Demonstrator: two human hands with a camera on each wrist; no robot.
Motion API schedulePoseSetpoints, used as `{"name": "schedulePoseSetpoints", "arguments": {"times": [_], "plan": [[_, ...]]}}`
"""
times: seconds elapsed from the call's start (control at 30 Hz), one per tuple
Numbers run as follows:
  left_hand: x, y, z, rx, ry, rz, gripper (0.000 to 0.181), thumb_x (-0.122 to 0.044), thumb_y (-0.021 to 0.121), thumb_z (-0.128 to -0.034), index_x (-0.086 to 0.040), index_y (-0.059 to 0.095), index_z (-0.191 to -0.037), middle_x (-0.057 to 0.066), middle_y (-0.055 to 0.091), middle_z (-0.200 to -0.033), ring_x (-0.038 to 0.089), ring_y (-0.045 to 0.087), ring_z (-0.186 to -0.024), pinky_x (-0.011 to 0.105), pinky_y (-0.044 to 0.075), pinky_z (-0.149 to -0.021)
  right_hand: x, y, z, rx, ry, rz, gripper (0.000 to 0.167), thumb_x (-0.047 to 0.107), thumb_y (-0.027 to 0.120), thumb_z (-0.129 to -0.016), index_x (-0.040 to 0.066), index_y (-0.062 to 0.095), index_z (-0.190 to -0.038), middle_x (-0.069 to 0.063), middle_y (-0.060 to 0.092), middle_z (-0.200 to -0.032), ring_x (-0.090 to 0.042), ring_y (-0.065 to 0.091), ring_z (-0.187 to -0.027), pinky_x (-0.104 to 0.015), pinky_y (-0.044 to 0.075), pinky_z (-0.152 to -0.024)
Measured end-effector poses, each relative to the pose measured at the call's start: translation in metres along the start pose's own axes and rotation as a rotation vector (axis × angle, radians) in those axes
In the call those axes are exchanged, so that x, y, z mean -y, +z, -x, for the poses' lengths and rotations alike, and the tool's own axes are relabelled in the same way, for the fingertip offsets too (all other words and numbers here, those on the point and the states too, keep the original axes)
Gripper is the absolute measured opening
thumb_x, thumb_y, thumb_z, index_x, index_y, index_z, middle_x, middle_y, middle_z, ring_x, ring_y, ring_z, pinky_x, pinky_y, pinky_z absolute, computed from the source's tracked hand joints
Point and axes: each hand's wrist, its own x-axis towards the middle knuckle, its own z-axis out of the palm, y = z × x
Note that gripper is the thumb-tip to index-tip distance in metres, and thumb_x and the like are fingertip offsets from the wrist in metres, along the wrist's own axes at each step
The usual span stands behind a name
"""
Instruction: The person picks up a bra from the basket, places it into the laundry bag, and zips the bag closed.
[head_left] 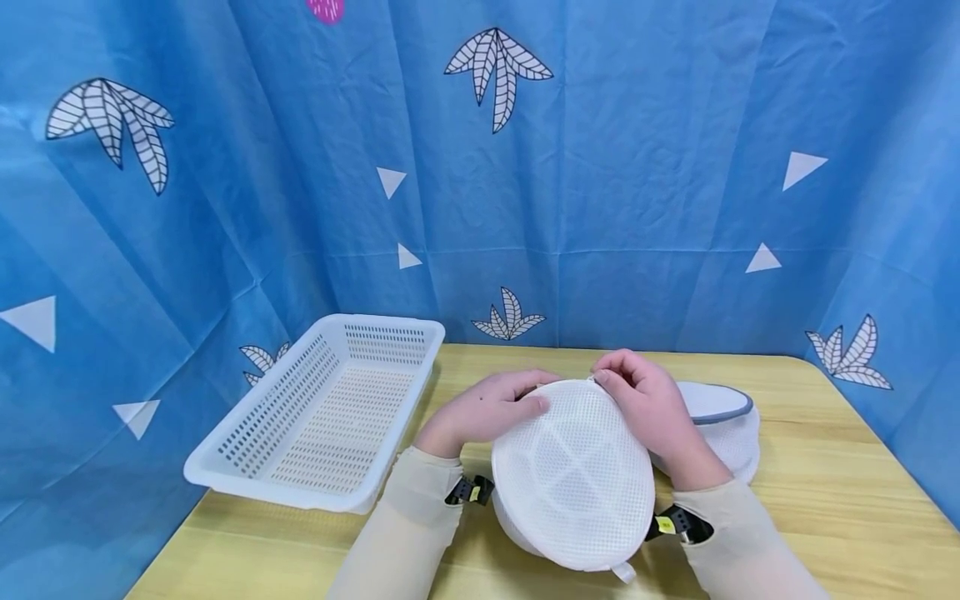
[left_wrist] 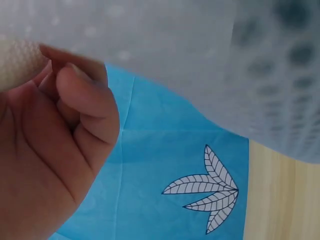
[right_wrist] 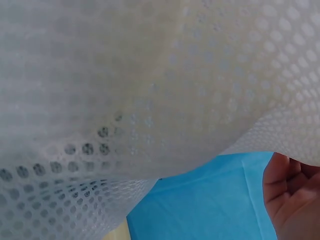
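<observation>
A round white mesh laundry bag (head_left: pixel 573 479) is held up over the table, its flat circular end facing the head camera and a small tab at its lower rim. At the bag's upper left edge my left hand (head_left: pixel 491 408) grips the rim, thumb on the near face. My right hand (head_left: pixel 651 408) pinches the top edge between thumb and fingers; what small part lies under the fingertips is too small to tell. Mesh fabric (left_wrist: pixel 150 55) covers the upper left wrist view, curled fingers (left_wrist: pixel 90 105) beneath it. In the right wrist view, mesh (right_wrist: pixel 125 100) hides most of the scene.
Behind my right forearm lies a second white mesh bag (head_left: pixel 731 437) with grey trim, partly hidden. A white perforated plastic basket (head_left: pixel 431 350) stands on the left of the wood-grain table (head_left: pixel 817 467). A blue patterned curtain (head_left: pixel 637 208) surrounds the back and sides.
</observation>
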Motion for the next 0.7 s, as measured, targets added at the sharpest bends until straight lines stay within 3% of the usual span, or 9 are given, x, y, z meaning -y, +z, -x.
{"name": "schedulePoseSetpoints", "arguments": {"times": [0.13, 0.33, 0.57, 0.7], "plan": [[-0.002, 0.001, 0.000, 0.005, -0.013, -0.017, 0.028, -0.031, 0.058, -0.1032, -0.023, 0.065, -0.129, -0.008, 0.067, -0.112, 0.008, 0.067, -0.090, 0.028, 0.055, -0.081, -0.001, 0.002, 0.001, 0.007, -0.011, -0.020, 0.017, 0.026, 0.063, -0.102, 0.010, 0.068, -0.104, -0.008, 0.065, -0.091, -0.024, 0.059, -0.079, -0.030, 0.050, -0.066], [-0.007, 0.004, -0.001, -0.029, -0.022, -0.096, 0.012, -0.031, 0.065, -0.0979, -0.023, 0.067, -0.107, -0.009, 0.066, -0.094, 0.008, 0.061, -0.085, 0.027, 0.052, -0.073, -0.003, 0.009, 0.001, 0.020, -0.093, -0.023, 0.016, 0.020, 0.063, -0.102, 0.005, 0.068, -0.103, -0.006, 0.065, -0.089, -0.020, 0.059, -0.077, -0.028, 0.049, -0.067], [-0.008, 0.009, -0.002, -0.020, -0.021, -0.134, 0.031, -0.034, 0.066, -0.0978, -0.025, 0.065, -0.127, -0.012, 0.066, -0.110, 0.006, 0.062, -0.094, 0.026, 0.050, -0.086, -0.001, 0.014, 0.004, 0.038, -0.119, -0.002, 0.011, 0.020, 0.064, -0.102, 0.010, 0.068, -0.101, -0.003, 0.067, -0.091, -0.017, 0.060, -0.078, -0.027, 0.049, -0.069], [-0.007, 0.011, -0.003, -0.031, -0.004, -0.152, 0.027, -0.035, 0.064, -0.0996, -0.025, 0.067, -0.125, -0.014, 0.066, -0.113, 0.005, 0.061, -0.097, 0.026, 0.049, -0.089, 0.001, 0.015, 0.005, 0.062, -0.113, 0.004, 0.011, 0.022, 0.064, -0.102, 0.012, 0.068, -0.102, -0.002, 0.067, -0.095, -0.018, 0.060, -0.080, -0.028, 0.050, -0.070]]}}
